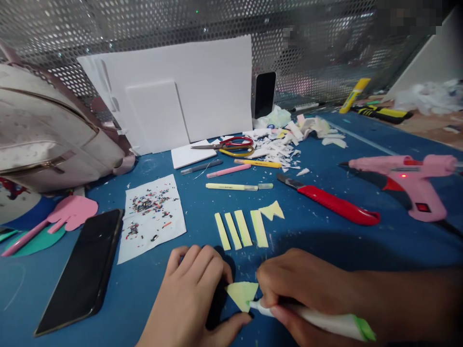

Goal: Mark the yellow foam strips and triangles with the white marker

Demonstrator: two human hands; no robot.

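Note:
Between the thumb and index finger of my left hand point(195, 294) is a small pale yellow-green triangular piece point(241, 293), gripped by its edges low over the table. My right hand point(289, 284) is closed around a white marker point(318, 319) with a green end. The marker's tip touches the triangle's right side, where a greener patch shows. Just beyond the hands, several yellow-green strips point(243, 228) lie in a row. At the row's right end rests a notched, zigzag-edged piece point(272, 211) of the same colour.
A red utility knife point(336, 205) and a pink glue gun point(405, 173) with a lit red light lie at right. Scissors point(235, 146), pens point(231, 186) and white scraps point(278, 147) are further back. A phone point(83, 270) and a paper with glittery bits point(155, 212) occupy the left.

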